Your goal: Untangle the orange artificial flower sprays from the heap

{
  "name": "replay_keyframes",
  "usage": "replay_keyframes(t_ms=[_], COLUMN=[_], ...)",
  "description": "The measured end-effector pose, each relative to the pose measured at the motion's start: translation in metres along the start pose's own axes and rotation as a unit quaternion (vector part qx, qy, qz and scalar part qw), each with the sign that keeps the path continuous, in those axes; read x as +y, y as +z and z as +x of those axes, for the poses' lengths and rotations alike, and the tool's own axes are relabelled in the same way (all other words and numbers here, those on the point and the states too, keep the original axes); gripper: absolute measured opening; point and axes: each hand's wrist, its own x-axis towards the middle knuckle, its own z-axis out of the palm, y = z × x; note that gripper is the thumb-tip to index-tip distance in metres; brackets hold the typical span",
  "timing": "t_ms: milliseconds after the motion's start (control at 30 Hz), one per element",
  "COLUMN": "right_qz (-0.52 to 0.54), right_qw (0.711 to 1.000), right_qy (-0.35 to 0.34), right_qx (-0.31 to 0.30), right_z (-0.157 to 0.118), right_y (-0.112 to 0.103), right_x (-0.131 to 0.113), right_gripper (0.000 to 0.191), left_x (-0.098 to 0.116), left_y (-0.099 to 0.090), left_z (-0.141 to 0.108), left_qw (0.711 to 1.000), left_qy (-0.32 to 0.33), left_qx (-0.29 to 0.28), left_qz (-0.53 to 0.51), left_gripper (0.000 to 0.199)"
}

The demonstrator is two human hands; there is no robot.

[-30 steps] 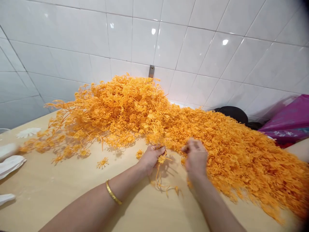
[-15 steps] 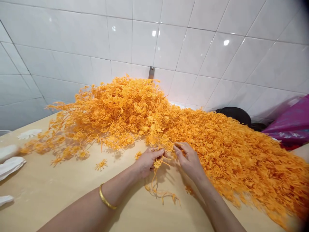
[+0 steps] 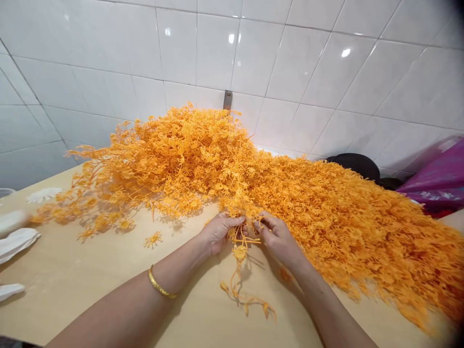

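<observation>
My left hand is closed, thumb over fingers, on an orange plastic flower stem. The thin branching stem hangs from the hand, with a blossom piece partway down and small buds at its lower end. Beside it my right hand pinches the upper strands of the same orange pieces between thumb and forefinger. Its fingertips are partly hidden among them. Directly behind both hands rises a large tangled pile of orange plastic flowers. A single loose blossom lies on the table to the left.
The orange heap spreads along the right side of the pale table. White petal-like pieces lie at the left edge. Black round objects and a purple cloth are at the back right. A tiled wall stands behind.
My hands have drawn closer together, the right one moving left toward the strands. The hanging stem has shifted slightly right and lower. The camera view has tilted down a little.
</observation>
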Motion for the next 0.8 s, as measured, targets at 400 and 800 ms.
replay_keyframes(t_ms=[400,800], right_qz=[0.128,-0.143], right_qw=[0.875,0.971], right_qy=[0.093,-0.191], right_qx=[0.457,0.007], right_z=[0.010,-0.018], right_y=[-0.044,-0.007], right_x=[0.023,-0.025], right_gripper=[0.014,0.038], left_x=[0.004,0.004], left_y=[0.004,0.002], left_z=[0.001,0.004], left_qw=[0.990,0.985], left_qy=[0.113,0.097], left_qx=[0.083,0.126], left_qz=[-0.023,-0.066], left_gripper=[0.010,0.004])
